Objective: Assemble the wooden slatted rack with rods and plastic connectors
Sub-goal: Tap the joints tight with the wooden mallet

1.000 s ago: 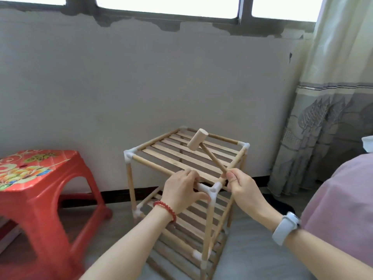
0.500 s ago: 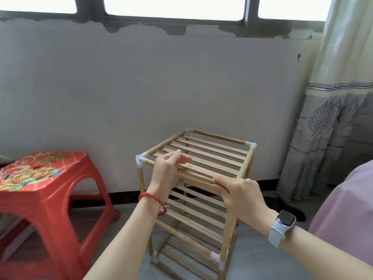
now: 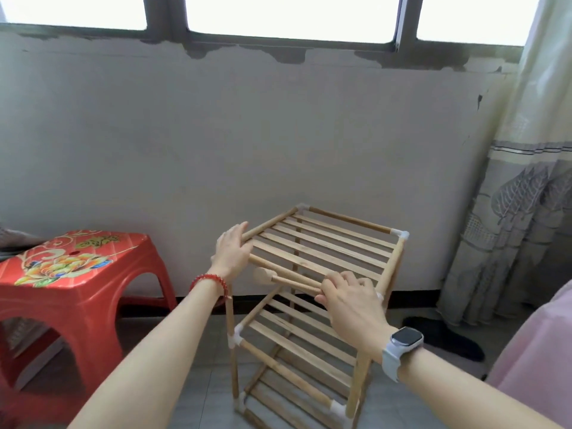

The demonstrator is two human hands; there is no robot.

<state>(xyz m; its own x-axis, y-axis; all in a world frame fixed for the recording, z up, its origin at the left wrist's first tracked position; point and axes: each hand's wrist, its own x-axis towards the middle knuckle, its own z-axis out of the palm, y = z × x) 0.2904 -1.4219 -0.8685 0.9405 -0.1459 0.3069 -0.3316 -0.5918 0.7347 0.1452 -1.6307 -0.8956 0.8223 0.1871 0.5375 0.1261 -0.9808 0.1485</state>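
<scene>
Three slatted shelves make up the wooden rack [image 3: 312, 292], which stands upright on the tiled floor [image 3: 201, 394] in the middle of the scene, close to the pale far wall [image 3: 247, 134]. White plastic connectors [image 3: 399, 234] join its round rods at the corners. The left hand [image 3: 232, 252] grips the near left corner of the top shelf, its thumb lying along the left side rod and its fingers curled over the corner. The right hand [image 3: 349, 298] rests at the near right corner of the same shelf, its fingers curled round the handle of a small wooden mallet [image 3: 284, 279]; the mallet lies almost level just beside the near front rod, its round head pointing left. A red bead bracelet [image 3: 210, 281] circles the left wrist and a pale watch [image 3: 402, 345] the right. A red plastic stool [image 3: 71, 292] stands to the left, a patterned curtain [image 3: 526, 212] hangs at the right, and a dark slipper [image 3: 445, 337] lies on the floor below it.
</scene>
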